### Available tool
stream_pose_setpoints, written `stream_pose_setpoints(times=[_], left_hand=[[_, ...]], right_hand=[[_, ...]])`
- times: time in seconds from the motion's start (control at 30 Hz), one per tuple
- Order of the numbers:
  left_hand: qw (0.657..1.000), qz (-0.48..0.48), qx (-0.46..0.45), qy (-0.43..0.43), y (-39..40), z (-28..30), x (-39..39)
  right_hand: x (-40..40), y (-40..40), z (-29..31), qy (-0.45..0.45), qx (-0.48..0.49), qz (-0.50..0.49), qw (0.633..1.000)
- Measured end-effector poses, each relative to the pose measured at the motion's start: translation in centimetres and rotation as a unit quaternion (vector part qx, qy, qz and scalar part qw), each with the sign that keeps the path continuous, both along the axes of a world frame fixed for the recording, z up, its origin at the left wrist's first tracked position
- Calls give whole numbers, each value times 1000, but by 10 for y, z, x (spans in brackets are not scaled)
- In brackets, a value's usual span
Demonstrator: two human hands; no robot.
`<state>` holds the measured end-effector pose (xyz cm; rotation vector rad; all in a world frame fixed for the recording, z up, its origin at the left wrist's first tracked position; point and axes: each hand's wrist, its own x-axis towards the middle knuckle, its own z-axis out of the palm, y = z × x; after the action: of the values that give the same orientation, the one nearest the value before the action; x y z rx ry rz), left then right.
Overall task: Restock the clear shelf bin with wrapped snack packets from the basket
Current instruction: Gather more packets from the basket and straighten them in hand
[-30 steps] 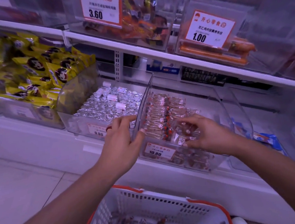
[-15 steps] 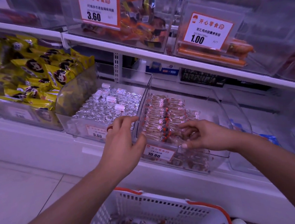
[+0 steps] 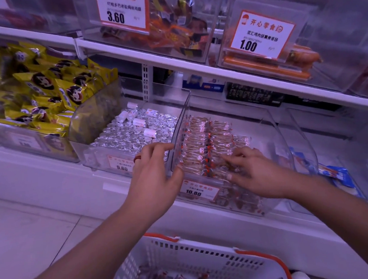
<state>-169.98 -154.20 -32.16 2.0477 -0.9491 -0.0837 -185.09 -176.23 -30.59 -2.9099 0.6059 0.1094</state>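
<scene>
White store shelving, two tiers of clear bins with orange-edged price tags. My left hand (image 3: 153, 177) grips the left front corner of the clear plastic shelf bin (image 3: 275, 136) tagged 10.80: thumb on the bin's front edge, fingers curled over the side wall. My right hand (image 3: 256, 175) lies flat inside it, fingers spread on the rows of clear-wrapped snack packets (image 3: 203, 146), clamping nothing. White plastic basket with orange rim (image 3: 187, 255) sits below the bin, more packets loose in its bottom. Bin of silver foil candies (image 3: 132, 134) just left.
</scene>
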Motion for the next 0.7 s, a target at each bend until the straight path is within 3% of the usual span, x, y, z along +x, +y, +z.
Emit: stream_pose_setpoints(times=[0.2, 0.3, 0.43, 0.5, 0.53, 0.6, 0.67, 0.7], left_hand=[[1000, -6, 4, -4, -1, -1, -4], [1000, -7, 5, -1, -2, 0, -5], [1000, -22, 2, 11, -1, -1, -6], [1000, -27, 1, 14, 0, -1, -5], [1000, -28, 0, 14, 1, -1, -5], [1000, -30, -1, 7, 1, -2, -5], [999, -34, 0, 8, 1, -4, -6], [999, -37, -2, 11, 0, -4, -6]], right_hand=[[12, 3, -8, 118, 42, 2, 992], [19, 5, -12, 123, 89, -1, 988], [8, 8, -11, 71, 147, -18, 986], [4, 14, -4, -44, 189, -94, 976], [3, 16, 1, -112, 225, -160, 955], [6, 19, 14, -200, 379, -286, 857], [8, 21, 22, -196, 533, -307, 764], [11, 24, 24, -183, 561, -299, 750]])
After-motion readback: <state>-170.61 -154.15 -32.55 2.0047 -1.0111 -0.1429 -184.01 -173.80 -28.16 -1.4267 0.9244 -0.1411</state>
